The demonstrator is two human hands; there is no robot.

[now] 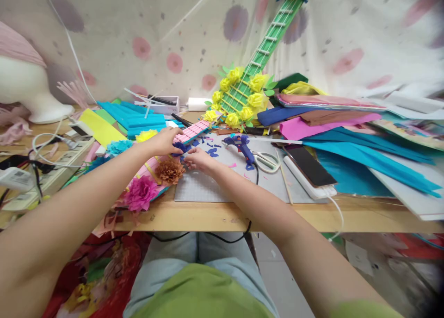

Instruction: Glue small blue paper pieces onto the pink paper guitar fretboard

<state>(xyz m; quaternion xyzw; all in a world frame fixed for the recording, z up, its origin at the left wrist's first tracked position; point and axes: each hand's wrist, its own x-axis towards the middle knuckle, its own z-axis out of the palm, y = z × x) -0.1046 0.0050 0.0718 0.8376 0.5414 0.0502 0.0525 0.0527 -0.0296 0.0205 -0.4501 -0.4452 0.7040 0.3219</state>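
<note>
A pink paper guitar (192, 132) lies slanted on the table, with paper flowers along its body. Among these are a magenta flower (141, 193), a brown flower (169, 171), a light blue flower (119, 147) and a yellow one (146, 135). Where the neck meets the body sits a dark blue paper flower (180, 148). My left hand (165, 141) reaches over the guitar, its fingers and thumb closed about the dark blue flower. From the right, my right hand (199, 160) pinches at the same flower's edge; its fingertips are partly hidden.
On the grey cutting mat (208, 188) lie a blue glue gun (241, 146), scissors (267, 161) and blue paper scraps (212, 152). A phone (310, 165) rests at right beside stacked coloured paper (364, 146). A green paper guitar (267, 45) leans on the back curtain. A power strip (52, 170) is left.
</note>
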